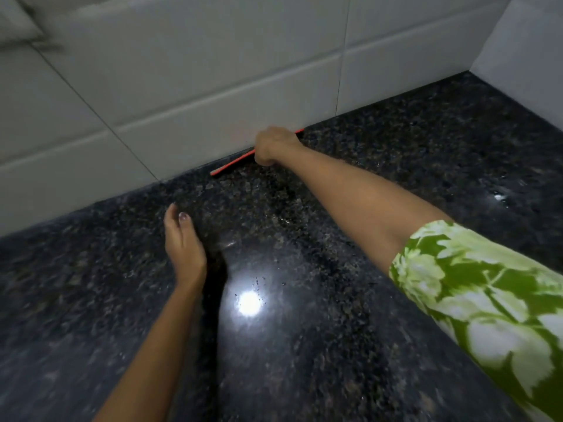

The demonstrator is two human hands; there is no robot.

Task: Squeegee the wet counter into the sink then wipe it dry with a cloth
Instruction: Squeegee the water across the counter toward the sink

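The squeegee (233, 164), a thin red-edged blade, lies along the seam where the dark speckled worktop (350, 269) meets the white tiled wall (182, 86), its rubber edge apparently down on the stone at the very back. The right hand (274, 146) is curled around its middle, the fingers wrapped over what must be the handle, which the fist hides; only the two ends of the blade show on either side. The right arm reaches far forward from a green and white leaf-print sleeve (487, 300). The left hand (182, 242) rests well nearer, fingers straight and together, holding nothing, its edge touching or just above the stone; which one I cannot tell. The worktop shines with a bright lamp reflection (249, 303) and scattered droplets around it, so it looks wet still, and squeegeeing seems to be at its start of a pull from the wall. Neither the sink nor a cloth is in view, so the direction of the pull is a guess. With the arm at such a stretch, pressure on the blade could be uneven, leaving streaks or letting it skip. Water caught in the wall seam may escape the blade entirely. The left hand also sits near the likely path and could dam water.
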